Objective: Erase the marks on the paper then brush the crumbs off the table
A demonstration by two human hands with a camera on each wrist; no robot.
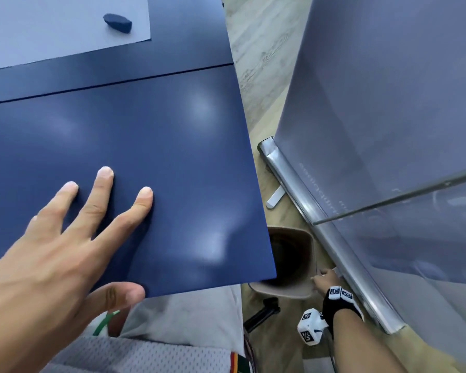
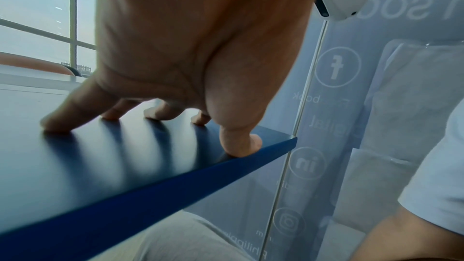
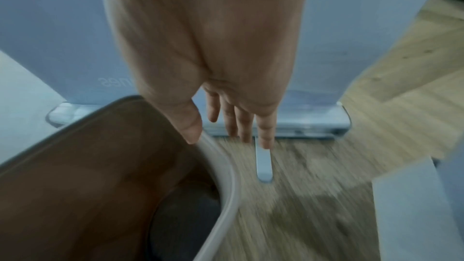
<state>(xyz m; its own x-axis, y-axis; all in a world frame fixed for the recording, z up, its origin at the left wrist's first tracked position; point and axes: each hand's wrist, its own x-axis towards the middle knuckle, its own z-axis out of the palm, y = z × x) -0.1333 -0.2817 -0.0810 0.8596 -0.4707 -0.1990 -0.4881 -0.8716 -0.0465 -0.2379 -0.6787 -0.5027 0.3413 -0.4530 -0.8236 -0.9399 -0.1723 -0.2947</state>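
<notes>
From my head view the table fills the left. The paper lies on it at eleven o'clock, with the eraser on the paper's right part. My left hand rests on the table at eight o'clock. At five o'clock, on the floor below the table's corner, the bin stands beside the banner stand, my right hand at its rim.

The left hand lies spread, fingertips pressed down and thumb at an edge. The right hand reaches low, fingers straight.
</notes>
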